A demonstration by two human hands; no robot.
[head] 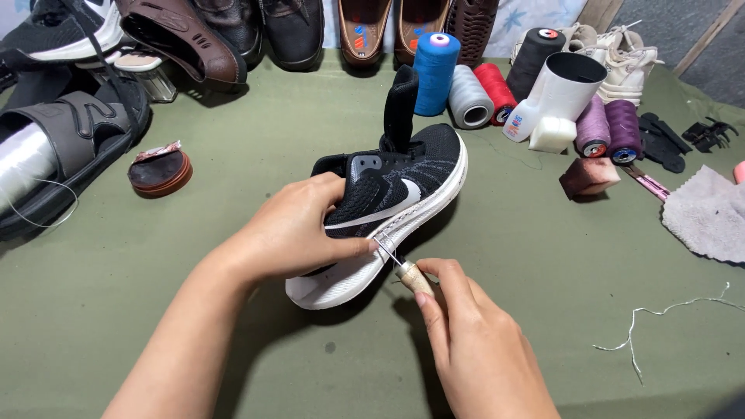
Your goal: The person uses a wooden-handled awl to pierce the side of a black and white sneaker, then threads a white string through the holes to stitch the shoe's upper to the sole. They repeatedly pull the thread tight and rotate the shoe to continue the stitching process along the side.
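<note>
A black knit sneaker (403, 178) with a white sole lies tilted on its side above the green table cover (543, 256). My left hand (299, 229) grips its heel part, thumb pressed by the sole seam. My right hand (466, 326) holds a wooden-handled awl (411, 273), whose metal needle tip touches the seam between the upper and the white sole. A thin thread runs at the needle.
Thread spools (466, 81) in blue, grey, red, black and purple stand at the back with a white cup (566, 85) and glue bottle (518, 120). Shoes and sandals (70, 140) line the back and left. A round tin (159, 171), grey cloth (710, 213) and loose thread (660, 318) lie around.
</note>
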